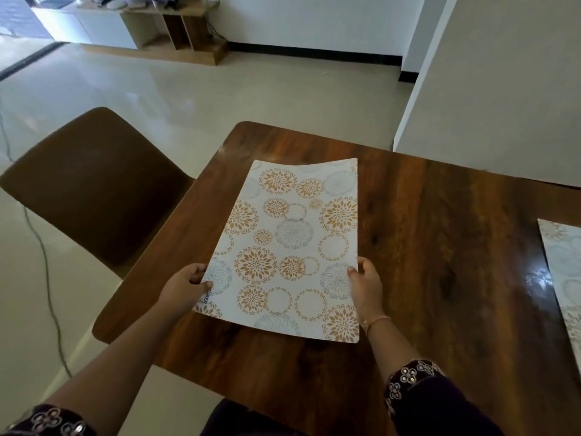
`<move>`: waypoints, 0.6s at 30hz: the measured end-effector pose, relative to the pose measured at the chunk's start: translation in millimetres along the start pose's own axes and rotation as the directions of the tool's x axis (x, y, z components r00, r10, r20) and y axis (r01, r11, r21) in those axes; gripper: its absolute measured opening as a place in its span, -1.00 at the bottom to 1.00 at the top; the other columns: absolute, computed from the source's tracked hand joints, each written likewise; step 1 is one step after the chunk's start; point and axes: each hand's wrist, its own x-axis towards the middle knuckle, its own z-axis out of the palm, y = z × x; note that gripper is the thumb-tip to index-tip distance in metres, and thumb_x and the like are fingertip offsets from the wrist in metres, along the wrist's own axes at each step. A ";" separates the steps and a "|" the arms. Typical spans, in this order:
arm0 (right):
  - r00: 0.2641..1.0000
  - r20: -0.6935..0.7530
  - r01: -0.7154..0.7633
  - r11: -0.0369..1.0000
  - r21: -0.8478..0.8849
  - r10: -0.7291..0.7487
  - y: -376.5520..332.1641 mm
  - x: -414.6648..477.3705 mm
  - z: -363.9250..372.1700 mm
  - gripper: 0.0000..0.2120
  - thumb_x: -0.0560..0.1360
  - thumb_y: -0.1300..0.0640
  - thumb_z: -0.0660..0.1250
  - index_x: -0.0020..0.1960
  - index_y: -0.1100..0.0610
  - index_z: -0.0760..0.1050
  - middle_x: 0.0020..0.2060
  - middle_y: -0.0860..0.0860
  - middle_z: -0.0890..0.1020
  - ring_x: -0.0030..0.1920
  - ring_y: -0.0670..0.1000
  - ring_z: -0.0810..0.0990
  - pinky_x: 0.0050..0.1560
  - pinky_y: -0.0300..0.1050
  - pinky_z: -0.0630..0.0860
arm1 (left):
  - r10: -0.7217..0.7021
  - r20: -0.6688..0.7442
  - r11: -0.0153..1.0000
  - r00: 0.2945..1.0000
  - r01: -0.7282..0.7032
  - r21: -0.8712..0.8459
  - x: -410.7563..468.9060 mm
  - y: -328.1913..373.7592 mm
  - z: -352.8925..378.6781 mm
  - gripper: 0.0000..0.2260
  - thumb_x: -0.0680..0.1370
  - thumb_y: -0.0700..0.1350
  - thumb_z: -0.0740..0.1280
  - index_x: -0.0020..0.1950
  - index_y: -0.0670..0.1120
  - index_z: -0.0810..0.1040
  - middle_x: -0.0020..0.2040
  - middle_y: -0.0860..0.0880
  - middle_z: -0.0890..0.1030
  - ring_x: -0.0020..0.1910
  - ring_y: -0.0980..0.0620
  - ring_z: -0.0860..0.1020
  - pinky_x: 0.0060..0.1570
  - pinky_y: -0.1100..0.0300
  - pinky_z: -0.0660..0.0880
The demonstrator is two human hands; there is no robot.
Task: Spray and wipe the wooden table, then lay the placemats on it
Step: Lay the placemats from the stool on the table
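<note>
One glossy dark wooden table [424, 231], beige tiled floor [220, 99]; pinched by left hand [185, 284], right hand [366, 284]: white floral placemat [289, 247] lettered "UBER".

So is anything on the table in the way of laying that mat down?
Nothing visible is. The left hand and right hand hold the placemat over the table; a second placemat lies well off to the right. The wood under the held mat is hidden.

The single head view looks forward and down, close over the wooden table [440, 231].
</note>
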 end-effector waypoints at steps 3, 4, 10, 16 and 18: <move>1.000 -0.021 -0.015 1.000 -0.028 0.014 -0.3 0.4 21.4 -0.83 0.61 0.21 0.18 0.18 0.09 0.43 -0.09 0.02 0.60 -0.27 0.00 0.53 -0.36 -0.19 0.43 | 0.023 0.017 0.999 1.000 -0.024 0.049 19.1 -8.0 -15.7 -0.59 0.54 -0.14 0.34 0.38 -0.06 0.39 0.17 -0.07 0.54 -0.10 0.04 0.51 -0.35 0.27 0.39; 1.000 -0.028 -0.016 0.999 -0.029 0.015 -1.1 0.1 29.8 -0.82 0.61 0.20 0.18 0.19 0.09 0.43 -0.08 0.01 0.60 -0.24 0.00 0.55 -0.34 -0.19 0.46 | 0.040 0.023 0.997 0.999 -0.041 0.060 26.9 -10.7 -21.9 -0.58 0.54 -0.13 0.34 0.39 -0.06 0.38 0.20 -0.09 0.53 -0.09 0.03 0.50 -0.35 0.28 0.39; 0.994 -0.108 -0.032 0.999 -0.044 0.027 -11.4 -9.4 80.8 -0.78 0.62 0.16 0.17 0.25 0.10 0.42 -0.10 -0.07 0.59 -0.20 -0.03 0.60 -0.34 -0.23 0.47 | 0.116 0.075 0.986 0.990 -0.124 0.108 72.1 -30.8 -55.4 -0.57 0.53 -0.14 0.35 0.39 -0.10 0.38 0.20 -0.11 0.52 -0.13 0.06 0.50 -0.27 0.26 0.40; 0.995 -0.079 -0.069 0.997 -0.031 0.066 -19.8 -20.9 135.5 -0.62 0.65 0.10 0.11 0.46 0.07 0.28 0.28 0.05 0.51 0.17 0.05 0.55 0.15 0.05 0.53 | 0.173 0.131 0.975 0.976 -0.189 0.117 123.7 -63.0 -91.8 -0.61 0.54 -0.15 0.33 0.37 -0.09 0.41 0.21 -0.10 0.54 -0.19 0.10 0.50 -0.29 0.22 0.45; 0.997 0.010 -0.076 0.995 -0.057 0.077 -22.3 -22.9 148.4 -0.54 0.66 0.04 0.05 0.54 -0.03 0.09 0.47 0.02 0.30 0.43 0.11 0.32 0.39 0.18 0.32 | 0.172 0.134 0.978 0.976 -0.186 0.099 134.6 -70.5 -98.9 -0.62 0.55 -0.17 0.31 0.37 -0.08 0.41 0.16 -0.08 0.57 -0.21 0.09 0.55 -0.26 0.15 0.50</move>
